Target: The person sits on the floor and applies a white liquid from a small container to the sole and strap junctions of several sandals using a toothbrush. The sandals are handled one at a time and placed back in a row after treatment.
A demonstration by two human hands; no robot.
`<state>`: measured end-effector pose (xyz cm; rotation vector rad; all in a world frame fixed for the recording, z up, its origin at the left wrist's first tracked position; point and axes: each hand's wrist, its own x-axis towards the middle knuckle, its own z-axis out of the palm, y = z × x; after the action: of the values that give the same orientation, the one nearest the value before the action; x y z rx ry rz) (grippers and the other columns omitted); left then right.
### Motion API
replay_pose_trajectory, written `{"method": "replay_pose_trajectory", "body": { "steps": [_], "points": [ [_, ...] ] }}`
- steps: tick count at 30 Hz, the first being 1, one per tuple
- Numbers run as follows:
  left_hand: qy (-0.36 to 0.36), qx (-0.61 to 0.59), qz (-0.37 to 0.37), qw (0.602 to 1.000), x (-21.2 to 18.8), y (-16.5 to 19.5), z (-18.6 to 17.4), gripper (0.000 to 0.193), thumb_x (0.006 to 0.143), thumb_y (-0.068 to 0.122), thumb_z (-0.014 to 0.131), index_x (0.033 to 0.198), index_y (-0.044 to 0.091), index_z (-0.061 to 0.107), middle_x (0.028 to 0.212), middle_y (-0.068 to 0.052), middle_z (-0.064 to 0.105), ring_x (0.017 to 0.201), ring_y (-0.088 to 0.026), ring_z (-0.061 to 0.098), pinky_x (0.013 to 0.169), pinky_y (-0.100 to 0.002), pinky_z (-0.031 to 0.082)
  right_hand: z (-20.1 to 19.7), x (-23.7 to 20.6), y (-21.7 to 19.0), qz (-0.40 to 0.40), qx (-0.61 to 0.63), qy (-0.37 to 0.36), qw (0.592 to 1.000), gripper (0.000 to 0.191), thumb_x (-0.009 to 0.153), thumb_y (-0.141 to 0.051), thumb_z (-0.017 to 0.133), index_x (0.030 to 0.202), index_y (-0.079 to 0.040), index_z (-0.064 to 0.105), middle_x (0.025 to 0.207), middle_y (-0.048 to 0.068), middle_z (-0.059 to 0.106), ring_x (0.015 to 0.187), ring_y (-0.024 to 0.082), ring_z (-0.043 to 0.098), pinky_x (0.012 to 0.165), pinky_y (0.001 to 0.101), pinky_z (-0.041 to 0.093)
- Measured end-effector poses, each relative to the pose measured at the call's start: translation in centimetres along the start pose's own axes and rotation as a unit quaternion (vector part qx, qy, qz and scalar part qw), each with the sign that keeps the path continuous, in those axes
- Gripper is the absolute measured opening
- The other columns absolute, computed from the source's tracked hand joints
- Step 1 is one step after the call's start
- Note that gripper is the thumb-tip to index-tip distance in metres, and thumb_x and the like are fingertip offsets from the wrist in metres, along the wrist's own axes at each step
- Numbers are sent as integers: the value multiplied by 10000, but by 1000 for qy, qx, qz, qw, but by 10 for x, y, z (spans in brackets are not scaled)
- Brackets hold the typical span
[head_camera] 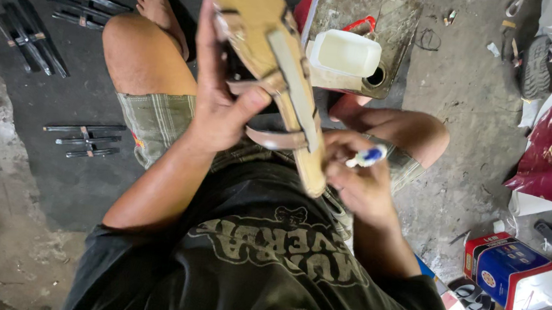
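I see the left hand (217,104) gripping a tan sandal (276,63), the right hand (359,181) pinching a small tube (368,156), above a grey concrete floor (462,124) with a dark mat (59,157).

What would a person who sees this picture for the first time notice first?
First the tan sandal sole with straps, held up in the middle of the view by the left hand, thumb hooked over a strap. Just right of it, the right hand pinches a small blue-and-white tube against the sole's edge. Behind, a white plastic tub sits on a worn metal can, and black strap pieces lie on the dark mat at left.
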<state>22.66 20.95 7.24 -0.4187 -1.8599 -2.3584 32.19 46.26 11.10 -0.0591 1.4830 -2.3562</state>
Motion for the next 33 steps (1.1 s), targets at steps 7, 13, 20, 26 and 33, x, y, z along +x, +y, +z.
{"method": "replay_pose_trajectory", "body": {
  "steps": [7, 13, 20, 26, 33],
  "points": [
    [165, -140, -288, 933, -31, -24, 11, 772, 1053, 425, 600, 1493, -118, 272, 1300, -364, 480, 1077, -401, 480, 933, -528, 423, 6, 15, 8, 10, 99, 98, 990, 403, 967, -32, 742, 1294, 110, 554, 996, 104, 669, 664, 32, 468, 556, 181, 328],
    [-113, -430, -129, 886, -42, -19, 40, 715, 1089, 471, 565, 1677, 188, 271, 1624, -160, 420, 1458, -273, 519, 1244, -468, 408, 13, 28, 10, 49, 135, 81, 986, 398, 971, -63, 730, 1293, 78, 543, 1023, 109, 678, 657, 41, 457, 547, 179, 326],
    [-96, -452, -176, 869, -35, -7, 31, 589, 1159, 305, 580, 1655, 182, 289, 1528, -174, 528, 1363, -295, 574, 1195, -471, 449, 7, 24, -3, -130, -282, 94, 946, 242, 1105, -138, 602, 1322, -37, 562, 1029, 50, 673, 732, 48, 567, 593, 152, 449],
    [-86, -384, -233, 889, -53, 10, 31, 608, 1153, 249, 588, 1681, 84, 334, 1342, -142, 651, 1226, -217, 654, 1070, -418, 563, 17, 31, -28, -257, -467, 93, 841, 172, 1087, 9, 660, 1248, -35, 617, 1149, 133, 697, 986, 184, 699, 863, 282, 571],
    [-30, -329, -242, 912, -50, 29, 40, 616, 1126, 238, 573, 1651, 40, 319, 1376, -79, 657, 1196, -133, 639, 1051, -340, 539, 29, 30, -32, -270, -501, 75, 819, 136, 1006, 16, 714, 1133, -9, 674, 1105, 131, 696, 1028, 244, 696, 842, 310, 554]
  ]
}}
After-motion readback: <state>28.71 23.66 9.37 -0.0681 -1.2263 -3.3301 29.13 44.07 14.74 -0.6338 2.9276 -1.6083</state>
